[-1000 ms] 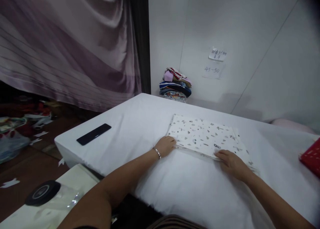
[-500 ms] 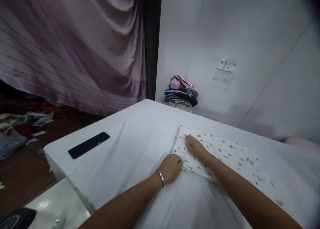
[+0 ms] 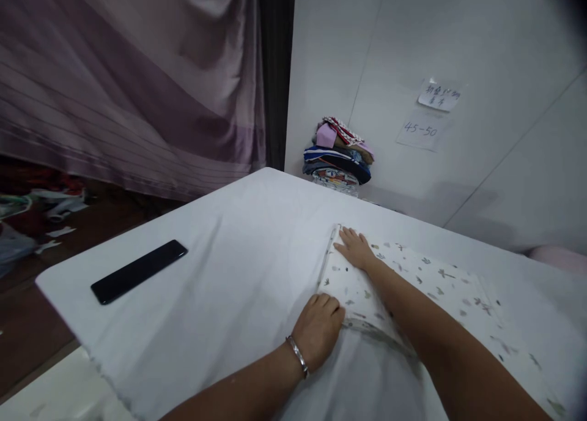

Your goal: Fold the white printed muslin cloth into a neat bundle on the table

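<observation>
A folded white cloth (image 3: pixel 426 280) with small grey and brown printed figures lies on the white-covered table (image 3: pixel 257 237). At its near left corner, my left hand (image 3: pixel 318 329), with a silver bracelet at the wrist, curls its fingers over the edge and grips it; the thumb is hidden. My right hand (image 3: pixel 355 248) lies flat with fingers spread on the far left corner of the cloth, pressing on top. The right forearm crosses over the cloth and hides part of its middle.
A black phone (image 3: pixel 140 271) lies on the table's left side. Behind the far edge, a stack of folded clothes (image 3: pixel 337 158) stands by the wall, below handwritten paper signs (image 3: pixel 420 129). A purple curtain (image 3: pixel 183 90) hangs at left. Bags and scraps lie on the floor (image 3: pixel 32 311).
My right hand has moved from the cloth's near edge across to its far left corner and now lies flat. My left hand stays at the near left corner. The camera view has shifted.
</observation>
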`<action>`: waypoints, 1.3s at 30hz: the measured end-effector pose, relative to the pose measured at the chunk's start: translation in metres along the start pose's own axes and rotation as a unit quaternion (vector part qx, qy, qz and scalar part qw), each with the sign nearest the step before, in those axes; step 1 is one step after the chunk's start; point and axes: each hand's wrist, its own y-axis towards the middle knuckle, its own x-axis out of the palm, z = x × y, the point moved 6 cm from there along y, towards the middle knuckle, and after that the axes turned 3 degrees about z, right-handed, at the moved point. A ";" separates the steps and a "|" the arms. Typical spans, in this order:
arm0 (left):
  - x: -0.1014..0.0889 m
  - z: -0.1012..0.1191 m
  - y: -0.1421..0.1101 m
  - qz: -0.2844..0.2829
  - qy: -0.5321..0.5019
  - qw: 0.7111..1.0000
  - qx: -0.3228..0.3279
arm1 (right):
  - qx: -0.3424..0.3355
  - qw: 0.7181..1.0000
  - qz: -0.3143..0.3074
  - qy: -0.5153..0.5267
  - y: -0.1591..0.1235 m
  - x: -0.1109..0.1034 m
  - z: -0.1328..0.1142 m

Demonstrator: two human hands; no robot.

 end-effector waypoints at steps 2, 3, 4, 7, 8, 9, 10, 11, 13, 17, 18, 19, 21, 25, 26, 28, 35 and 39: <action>0.000 0.000 -0.001 0.003 0.008 1.000 -0.005 | 0.005 1.000 -0.009 -0.007 0.005 0.001 0.000; 0.000 0.000 -0.001 0.002 0.011 1.000 -0.004 | 0.006 1.000 -0.011 -0.010 0.006 0.001 0.000; 0.000 0.001 -0.001 0.001 0.013 1.000 -0.002 | 0.008 1.000 -0.012 -0.012 0.007 0.001 -0.001; 0.001 0.001 -0.001 -0.001 0.016 1.000 0.003 | 0.011 1.000 -0.005 -0.007 0.006 0.000 -0.006; 0.001 0.001 -0.001 -0.003 0.016 1.000 0.003 | 0.011 1.000 -0.001 -0.004 0.006 0.000 -0.008; 0.001 0.001 0.000 -0.006 0.017 1.000 0.002 | 0.010 1.000 0.000 -0.001 0.006 -0.001 -0.011; 0.000 0.000 0.000 -0.010 0.017 1.000 0.002 | 0.008 1.000 -0.003 0.004 0.006 -0.001 -0.013; 0.000 0.000 0.000 -0.015 0.016 1.000 0.001 | 0.006 1.000 -0.010 0.010 0.006 -0.002 -0.014; -0.003 0.001 0.000 -0.024 0.010 1.000 0.001 | 0.003 0.999 -0.028 0.024 0.003 -0.004 -0.014; -0.009 0.001 -0.001 -0.031 -0.003 1.000 0.002 | 0.001 0.999 -0.007 0.032 -0.023 -0.018 0.000; -0.010 0.001 -0.001 -0.031 -0.004 1.000 0.002 | 0.004 1.000 0.004 0.026 -0.032 -0.021 0.006; -0.010 0.001 -0.001 -0.030 -0.005 1.000 0.002 | 0.012 1.000 0.011 0.019 -0.042 -0.023 0.013; -0.010 0.000 0.000 -0.029 -0.008 1.000 0.000 | 0.045 0.999 0.004 0.006 -0.056 -0.021 0.031; -0.008 -0.002 0.000 -0.029 -0.014 0.999 0.001 | 0.095 0.995 -0.024 0.008 -0.062 -0.015 0.056; -0.008 -0.002 0.000 -0.028 -0.014 1.000 0.001 | 0.094 0.995 -0.024 0.011 -0.061 -0.015 0.057; -0.009 -0.002 -0.001 -0.023 -0.015 1.000 0.000 | 0.082 0.996 -0.027 0.023 -0.059 -0.018 0.057; -0.012 -0.003 0.000 -0.029 -0.023 0.999 -0.004 | 0.104 0.995 0.008 0.005 -0.085 -0.033 0.086; -0.013 -0.003 0.003 -0.032 -0.017 0.999 -0.003 | 0.138 0.990 -0.026 0.023 -0.091 -0.027 0.109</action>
